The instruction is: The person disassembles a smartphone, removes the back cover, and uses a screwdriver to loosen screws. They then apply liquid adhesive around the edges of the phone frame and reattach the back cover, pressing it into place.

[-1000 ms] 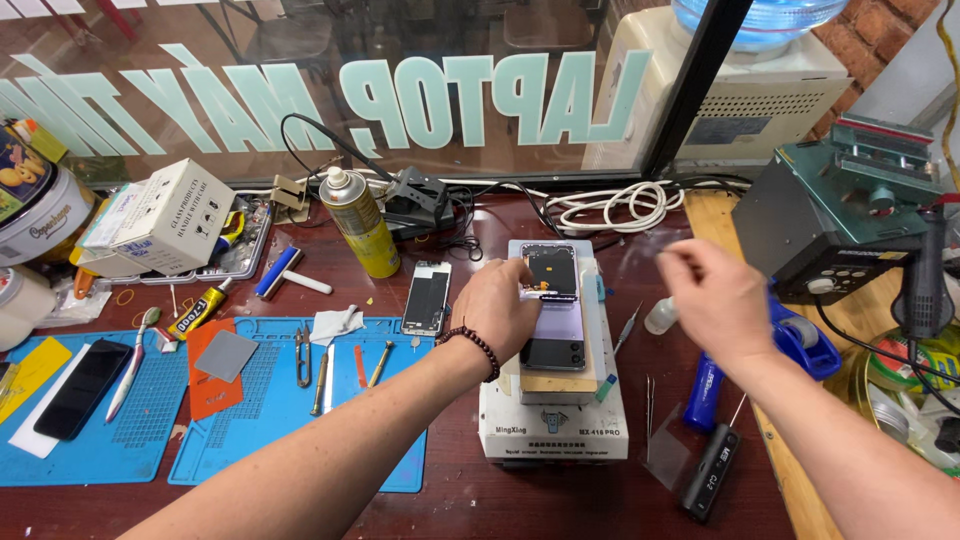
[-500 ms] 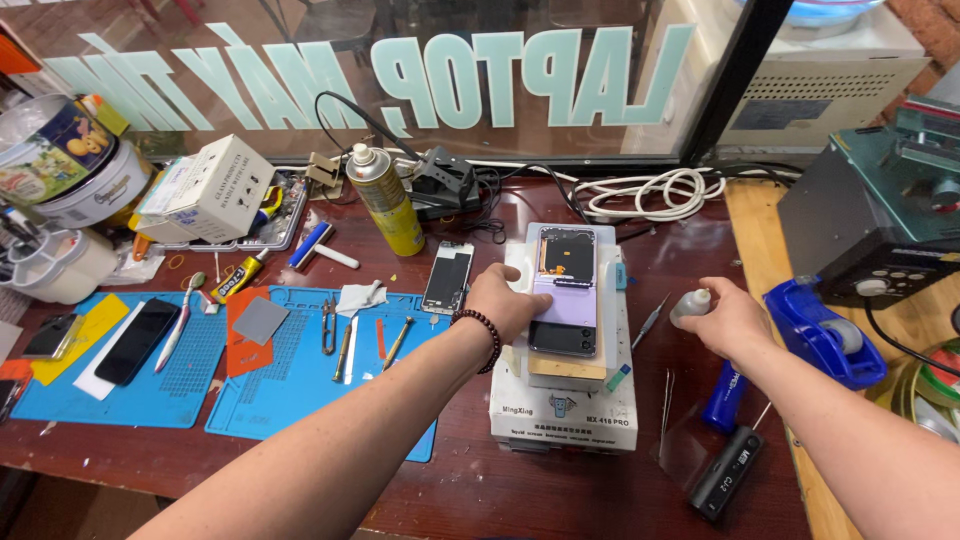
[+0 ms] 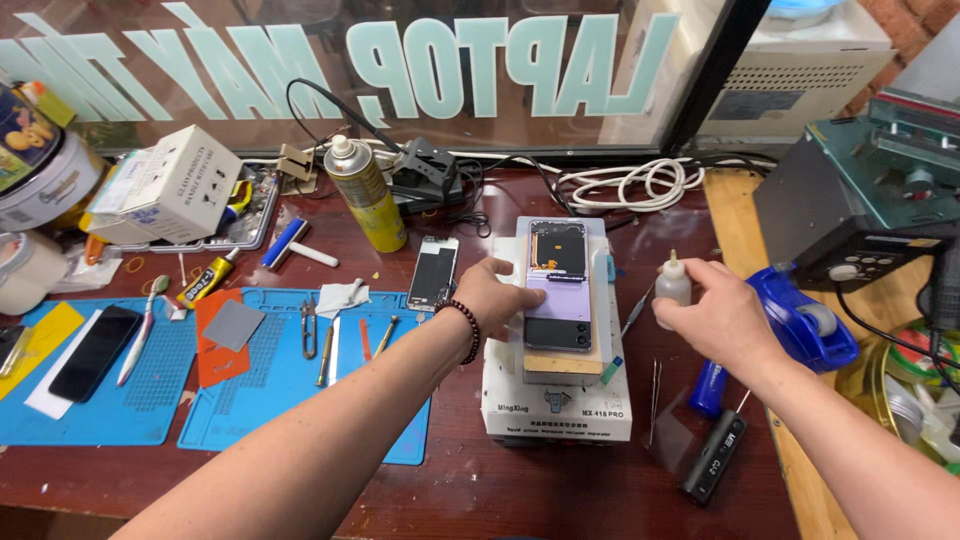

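While both forearms reach in from the near edge, the left hand (image 3: pixel 497 296) lies flat on the lilac fold-type phone with its back cover off (image 3: pixel 556 288), fingers together and pressed against the phone's left edge. Phone sits on a tan slab on top of a white box-shaped heating station (image 3: pixel 556 405), centre of the dark red wooden desk (image 3: pixel 560 490). Right hand (image 3: pixel 722 318) is just right of the station, fingers curled round the base of a small clear plastic dropper bottle with a white nozzle (image 3: pixel 672 284); bottle stands upright on the desk. Near right: a black stick-shaped tool (image 3: pixel 712 456) and thin metal tweezers (image 3: pixel 654 398). Left of the station: blue silicone work mats (image 3: pixel 290 385) with small hand tools, a black phone (image 3: pixel 94 351) on the far-left mat. Just past the left hand, a bare phone frame (image 3: pixel 433 272). Further back: a yellow spray can (image 3: pixel 365 193), a white cardboard box (image 3: pixel 165 186), a coiled white cable (image 3: pixel 630 184) against the lettered window.
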The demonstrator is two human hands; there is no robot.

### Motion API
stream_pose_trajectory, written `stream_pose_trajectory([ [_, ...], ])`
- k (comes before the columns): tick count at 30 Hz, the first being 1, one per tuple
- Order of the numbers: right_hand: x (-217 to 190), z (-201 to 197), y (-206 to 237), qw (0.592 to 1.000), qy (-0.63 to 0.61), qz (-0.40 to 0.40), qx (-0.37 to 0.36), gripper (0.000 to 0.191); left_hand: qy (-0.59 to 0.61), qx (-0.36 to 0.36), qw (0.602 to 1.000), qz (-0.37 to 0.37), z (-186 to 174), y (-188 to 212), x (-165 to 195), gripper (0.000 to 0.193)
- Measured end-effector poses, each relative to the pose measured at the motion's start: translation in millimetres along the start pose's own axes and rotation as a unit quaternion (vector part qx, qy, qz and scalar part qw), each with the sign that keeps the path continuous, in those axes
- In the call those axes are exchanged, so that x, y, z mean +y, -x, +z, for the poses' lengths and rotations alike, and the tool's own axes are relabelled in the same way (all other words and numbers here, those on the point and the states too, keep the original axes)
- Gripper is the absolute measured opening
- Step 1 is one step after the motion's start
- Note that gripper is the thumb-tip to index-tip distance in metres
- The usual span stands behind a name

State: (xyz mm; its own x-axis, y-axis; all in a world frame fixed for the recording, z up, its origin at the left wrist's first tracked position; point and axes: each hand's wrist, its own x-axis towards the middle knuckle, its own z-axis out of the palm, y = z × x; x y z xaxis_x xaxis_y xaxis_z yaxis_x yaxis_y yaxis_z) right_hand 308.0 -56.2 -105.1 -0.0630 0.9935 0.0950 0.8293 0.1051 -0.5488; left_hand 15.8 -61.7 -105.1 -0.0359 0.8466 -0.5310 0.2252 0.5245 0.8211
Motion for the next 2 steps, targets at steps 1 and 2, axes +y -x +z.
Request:
stream_pose_trajectory([
  [1, -17.7, -9.2, 7.1, 1.0, -0.002, -0.031, -0.003, 0.049, 0.0, -0.002, 1.0, 0.001, -2.0, -0.9, 1.2, 0.082],
  [2, -35.9, -17.6, 14.9, 0.999, -0.017, -0.021, -0.022, 0.054, 0.0, -0.007, 1.0, 0.0, -2.8, -0.9, 1.5, 0.083],
])
